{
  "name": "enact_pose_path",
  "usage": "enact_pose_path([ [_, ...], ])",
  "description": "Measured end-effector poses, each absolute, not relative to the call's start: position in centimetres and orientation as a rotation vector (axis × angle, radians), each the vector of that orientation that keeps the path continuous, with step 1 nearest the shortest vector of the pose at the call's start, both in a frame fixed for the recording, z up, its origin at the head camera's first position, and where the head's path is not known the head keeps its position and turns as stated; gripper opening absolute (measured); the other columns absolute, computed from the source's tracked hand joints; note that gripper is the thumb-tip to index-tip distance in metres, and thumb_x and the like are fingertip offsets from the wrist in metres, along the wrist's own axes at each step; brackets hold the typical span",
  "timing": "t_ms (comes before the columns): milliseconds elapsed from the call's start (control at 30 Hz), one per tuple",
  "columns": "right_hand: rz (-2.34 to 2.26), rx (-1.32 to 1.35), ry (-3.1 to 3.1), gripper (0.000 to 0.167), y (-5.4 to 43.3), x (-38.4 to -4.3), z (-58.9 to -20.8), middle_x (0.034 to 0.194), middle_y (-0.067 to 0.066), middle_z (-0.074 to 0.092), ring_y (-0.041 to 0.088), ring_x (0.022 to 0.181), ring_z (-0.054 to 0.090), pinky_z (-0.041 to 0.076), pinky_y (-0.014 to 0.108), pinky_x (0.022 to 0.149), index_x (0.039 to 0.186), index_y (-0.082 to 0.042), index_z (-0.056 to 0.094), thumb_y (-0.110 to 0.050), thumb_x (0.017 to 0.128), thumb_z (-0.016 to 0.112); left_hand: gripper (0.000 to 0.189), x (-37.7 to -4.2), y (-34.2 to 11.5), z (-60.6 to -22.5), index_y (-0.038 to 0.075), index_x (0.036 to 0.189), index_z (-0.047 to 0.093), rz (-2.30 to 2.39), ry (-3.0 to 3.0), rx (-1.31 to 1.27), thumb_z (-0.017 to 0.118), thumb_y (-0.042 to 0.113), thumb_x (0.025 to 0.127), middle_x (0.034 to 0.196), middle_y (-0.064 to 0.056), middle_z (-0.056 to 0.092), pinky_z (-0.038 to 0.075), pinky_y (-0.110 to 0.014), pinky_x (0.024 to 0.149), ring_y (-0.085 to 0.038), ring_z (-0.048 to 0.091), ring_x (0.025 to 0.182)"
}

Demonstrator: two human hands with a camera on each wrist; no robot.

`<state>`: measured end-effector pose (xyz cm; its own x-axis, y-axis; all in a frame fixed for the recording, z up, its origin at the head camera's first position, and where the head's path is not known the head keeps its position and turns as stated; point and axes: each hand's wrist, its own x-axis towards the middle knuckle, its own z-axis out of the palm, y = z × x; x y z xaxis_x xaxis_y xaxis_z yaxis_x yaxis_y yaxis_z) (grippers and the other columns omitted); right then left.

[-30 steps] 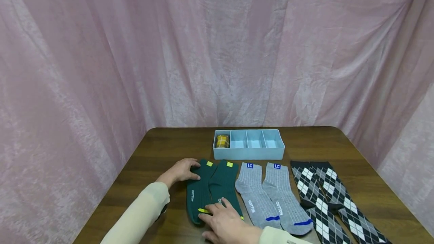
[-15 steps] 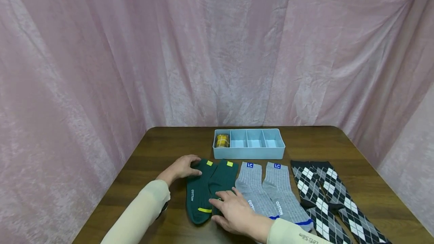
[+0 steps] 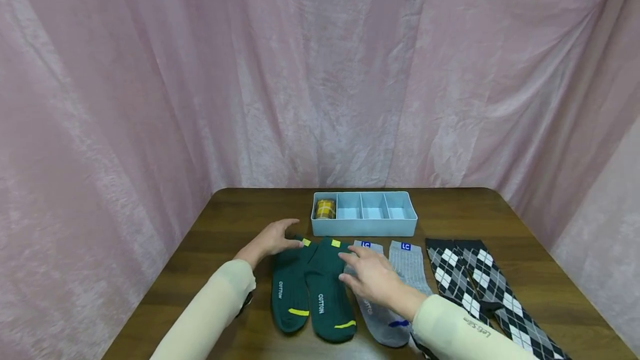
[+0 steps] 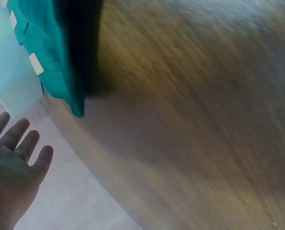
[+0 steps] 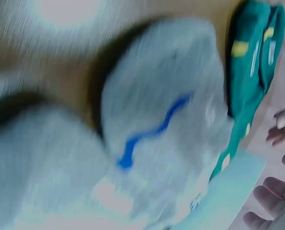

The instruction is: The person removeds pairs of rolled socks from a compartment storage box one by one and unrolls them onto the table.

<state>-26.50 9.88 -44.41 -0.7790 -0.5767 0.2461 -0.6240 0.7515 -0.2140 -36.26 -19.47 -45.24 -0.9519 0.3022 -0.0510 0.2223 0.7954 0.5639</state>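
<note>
Two dark green socks [image 3: 330, 293] with yellow marks lie side by side, slightly overlapping, on the wooden table. My left hand [image 3: 270, 242] is at the cuff of the left green sock, fingers spread and holding nothing; in the left wrist view the same hand [image 4: 15, 167] shows its loose fingers. Over the upper part of the grey socks [image 3: 385, 321] is my right hand [image 3: 371, 274], its fingers extended toward the right green sock's cuff. It grips nothing. My right hand and sleeve partly cover the grey pair, which has blue toe lines and blue labels.
Behind the socks stands a light blue box [image 3: 364, 228] with several compartments; a rolled yellow checked bundle [image 3: 326, 209] sits in its leftmost one. To the right lies a pair of black, grey and white argyle socks [image 3: 480, 276]. Pink curtains [image 3: 320, 71] hang behind the table.
My right hand has moved up and away from the green sock's toe end toward its cuff, uncovering the lower part. My left hand has shifted slightly upward, its fingers spreading.
</note>
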Motion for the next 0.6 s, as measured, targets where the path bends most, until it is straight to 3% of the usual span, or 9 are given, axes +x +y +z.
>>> enact_pose_path([
  [600, 0.439, 0.511, -2.884, 0.065, 18.1, -33.9, -43.0, 0.144, 0.028, 0.044, 0.048, 0.131, 0.043, 0.037, 0.065, 0.100, 0.142, -0.003, 0.052, -0.043, 0.093, 0.067, 0.076, -38.3, -16.5, -44.8, 0.005, 0.150, 0.040, 0.922, 2.908, 0.378, 0.075, 0.036, 0.089, 0.152, -0.017, 0.041, 0.031, -0.053, 0.111, -0.036, 0.037, 0.140],
])
